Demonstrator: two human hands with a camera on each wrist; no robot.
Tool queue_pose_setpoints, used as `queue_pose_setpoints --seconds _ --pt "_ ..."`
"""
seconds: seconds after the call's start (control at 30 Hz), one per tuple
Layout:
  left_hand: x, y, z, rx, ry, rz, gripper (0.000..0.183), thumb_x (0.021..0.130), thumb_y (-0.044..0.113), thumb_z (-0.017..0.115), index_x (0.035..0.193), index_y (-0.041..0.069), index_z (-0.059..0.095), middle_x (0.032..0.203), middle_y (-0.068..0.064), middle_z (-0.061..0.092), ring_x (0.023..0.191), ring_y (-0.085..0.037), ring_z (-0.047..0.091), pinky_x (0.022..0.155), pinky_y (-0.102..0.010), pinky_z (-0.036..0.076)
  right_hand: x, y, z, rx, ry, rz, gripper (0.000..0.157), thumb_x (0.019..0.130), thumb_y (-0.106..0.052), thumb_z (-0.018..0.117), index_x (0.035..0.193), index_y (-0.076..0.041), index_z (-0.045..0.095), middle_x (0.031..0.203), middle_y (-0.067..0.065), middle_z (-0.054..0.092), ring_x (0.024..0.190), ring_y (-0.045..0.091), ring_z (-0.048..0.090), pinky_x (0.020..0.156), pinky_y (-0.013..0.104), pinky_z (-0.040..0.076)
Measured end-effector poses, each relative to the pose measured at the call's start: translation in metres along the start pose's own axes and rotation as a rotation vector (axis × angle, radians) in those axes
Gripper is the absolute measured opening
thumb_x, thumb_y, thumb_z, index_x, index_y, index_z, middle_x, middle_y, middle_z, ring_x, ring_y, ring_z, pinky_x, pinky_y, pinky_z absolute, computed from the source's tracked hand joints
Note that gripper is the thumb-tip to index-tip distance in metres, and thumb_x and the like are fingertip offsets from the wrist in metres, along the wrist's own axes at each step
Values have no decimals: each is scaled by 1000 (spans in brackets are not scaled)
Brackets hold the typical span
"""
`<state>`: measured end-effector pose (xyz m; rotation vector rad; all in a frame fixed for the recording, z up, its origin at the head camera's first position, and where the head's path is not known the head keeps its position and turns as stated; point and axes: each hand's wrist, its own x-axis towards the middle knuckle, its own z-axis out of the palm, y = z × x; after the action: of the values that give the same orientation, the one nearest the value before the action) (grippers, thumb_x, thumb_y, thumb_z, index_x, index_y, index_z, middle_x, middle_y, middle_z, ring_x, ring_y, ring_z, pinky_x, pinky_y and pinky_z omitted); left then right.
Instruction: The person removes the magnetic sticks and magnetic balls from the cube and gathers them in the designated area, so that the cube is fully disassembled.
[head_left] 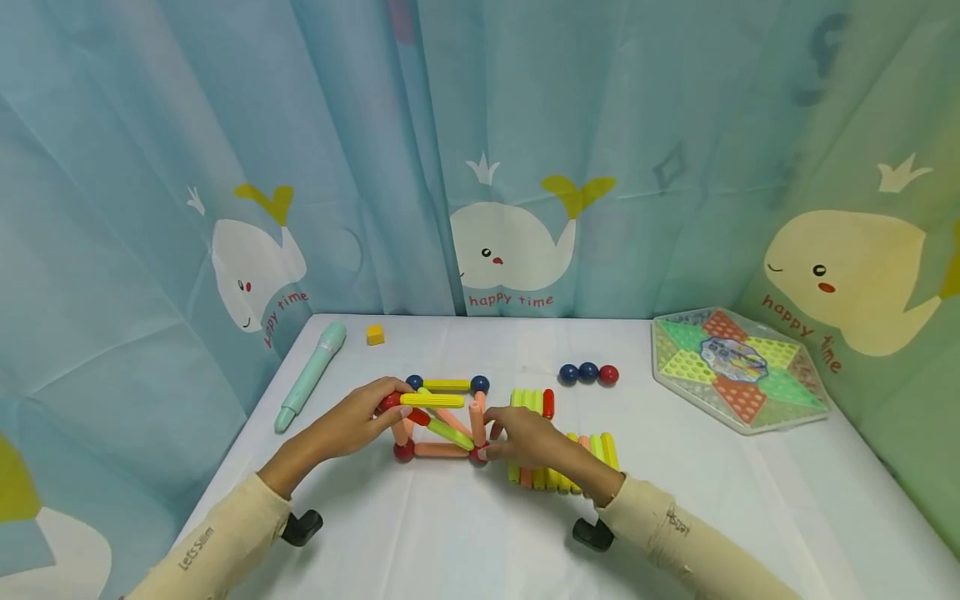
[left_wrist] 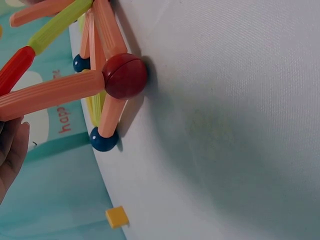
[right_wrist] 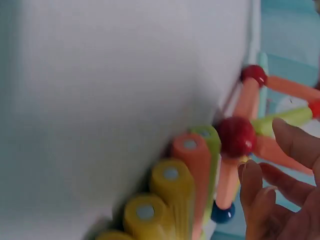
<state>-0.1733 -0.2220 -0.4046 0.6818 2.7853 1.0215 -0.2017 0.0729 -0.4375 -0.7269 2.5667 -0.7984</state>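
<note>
A frame of magnetic rods and balls stands on the table, with an orange rod (head_left: 441,450) along its near side between two red balls. My left hand (head_left: 360,421) pinches a raised red ball (head_left: 389,402) at the frame's upper left corner; a yellow rod (head_left: 432,401) points right from it. My right hand (head_left: 525,437) is at the near right corner, thumb and fingers apart beside the red corner ball (right_wrist: 237,137). Whether a fingertip touches that ball I cannot tell. A red rod (left_wrist: 16,67) and lime rod (left_wrist: 60,26) slant across the frame. Blue balls (left_wrist: 103,139) mark the far corners.
Loose rods (head_left: 608,451) lie in rows beside and under my right forearm. Three balls (head_left: 588,372) sit behind them. A Chinese checkers board (head_left: 738,367) is at the right. A mint-green tube (head_left: 311,377) and a yellow cube (head_left: 375,335) lie at the back left.
</note>
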Motion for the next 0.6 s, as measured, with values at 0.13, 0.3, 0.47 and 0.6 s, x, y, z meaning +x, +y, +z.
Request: queue_pose_setpoints --seconds 0.13,0.3,0.47,0.6 --pt "1 2 0 0 4 0 24 102 24 60 124 15 59 113 2 64 99 -14 57 87 -31 53 5 -1 7 -37 25 -15 17 90 -24 76 105 -18 69 94 0 69 80 15 58 70 32 51" --pt "1 2 0 6 6 -13 25 101 23 61 125 17 59 112 3 64 97 -15 57 85 -29 53 7 -1 7 -44 56 -29 20 90 -25 76 107 -18 67 95 0 70 82 15 58 72 33 51" --pt "0 1 1 16 4 2 25 102 24 60 126 16 59 112 3 63 97 -14 57 87 -30 54 7 -3 8 -44 74 -43 19 92 -24 74 108 -15 68 93 1 70 80 16 58 72 34 50" --pt "-1 1 1 18 4 10 26 102 25 60 126 16 59 113 3 63 98 -14 57 89 -31 54 5 -4 7 -3 55 -9 18 93 -23 73 107 -13 67 94 2 69 79 16 57 71 33 51"
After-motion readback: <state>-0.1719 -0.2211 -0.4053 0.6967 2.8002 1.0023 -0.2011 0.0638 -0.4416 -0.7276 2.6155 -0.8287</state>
